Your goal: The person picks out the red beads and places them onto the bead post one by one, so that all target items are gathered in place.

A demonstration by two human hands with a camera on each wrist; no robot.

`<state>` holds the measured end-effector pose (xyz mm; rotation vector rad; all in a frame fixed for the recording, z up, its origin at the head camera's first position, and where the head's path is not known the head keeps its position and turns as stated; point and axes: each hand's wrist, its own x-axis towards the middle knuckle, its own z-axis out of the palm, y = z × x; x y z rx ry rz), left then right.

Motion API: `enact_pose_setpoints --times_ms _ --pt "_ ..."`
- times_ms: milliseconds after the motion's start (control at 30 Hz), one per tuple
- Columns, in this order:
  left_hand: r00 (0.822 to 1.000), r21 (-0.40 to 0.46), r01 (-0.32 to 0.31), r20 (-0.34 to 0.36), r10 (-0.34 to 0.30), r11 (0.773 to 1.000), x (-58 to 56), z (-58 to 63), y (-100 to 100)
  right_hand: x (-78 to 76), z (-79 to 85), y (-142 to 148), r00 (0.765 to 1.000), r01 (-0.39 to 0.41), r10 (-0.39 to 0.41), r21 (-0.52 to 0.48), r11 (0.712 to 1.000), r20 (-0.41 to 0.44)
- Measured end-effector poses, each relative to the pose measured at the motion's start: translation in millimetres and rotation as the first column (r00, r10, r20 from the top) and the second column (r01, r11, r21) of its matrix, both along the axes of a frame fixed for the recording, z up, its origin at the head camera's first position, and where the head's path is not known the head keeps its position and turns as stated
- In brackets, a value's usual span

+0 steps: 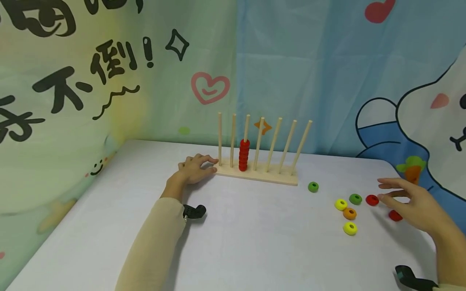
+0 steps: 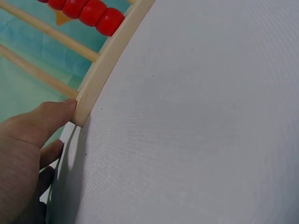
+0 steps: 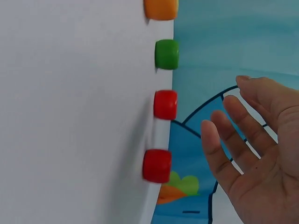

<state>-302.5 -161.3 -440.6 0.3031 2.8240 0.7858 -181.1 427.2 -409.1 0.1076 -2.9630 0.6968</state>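
Note:
In the head view, my left hand (image 1: 196, 169) is at the left end of a wooden peg rack (image 1: 255, 174), thumb and index finger curved against its base. The left wrist view shows the thumb (image 2: 51, 116) touching the base's end; the index finger is hidden there. Several red beads (image 1: 244, 155) are stacked on the third peg from the left. My right hand (image 1: 418, 204) hovers above the table at the right, fingers apart, holding nothing. Nearest to it are a red bead (image 1: 372, 200) and another red bead (image 1: 395, 215), partly covered by the hand in the head view.
Loose on the white table (image 1: 255, 234) lie a green bead (image 1: 313, 186), another green bead (image 1: 355, 199), a yellow bead (image 1: 341, 204), an orange bead (image 1: 350, 213) and a second yellow bead (image 1: 350, 228). A printed curtain (image 1: 291, 60) hangs behind the table.

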Motion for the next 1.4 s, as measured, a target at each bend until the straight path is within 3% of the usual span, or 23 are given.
enact_pose_setpoints --times_ms 233,567,800,1000,1267,1400 --pt "1.0 0.009 -0.001 -0.018 0.001 1.0 -1.4 1.0 -0.7 1.9 -5.6 10.6 0.994 0.072 -0.073 0.014 0.997 0.082" --pt "0.999 0.006 0.002 -0.034 -0.002 1.0 -0.3 0.2 3.5 6.6 -14.4 17.9 0.99 0.123 -0.126 0.045 0.991 0.069" --pt "1.0 0.002 -0.006 -0.015 0.006 1.0 1.4 -1.6 1.4 8.4 -14.1 20.3 0.979 0.156 -0.164 0.073 0.985 0.118" --pt "1.0 0.004 0.003 -0.028 -0.002 1.0 0.5 -2.7 0.3 7.8 -14.4 24.5 0.972 0.161 -0.174 0.09 0.983 0.155" --pt "1.0 0.007 -0.001 -0.027 0.001 1.0 2.9 -1.3 1.4 6.0 -32.5 37.9 0.961 0.127 -0.142 0.078 0.989 0.238" --pt "1.0 0.011 -0.005 -0.025 0.005 1.0 3.3 -1.7 1.1 7.5 -35.8 36.4 0.963 0.124 -0.139 0.078 0.989 0.233"
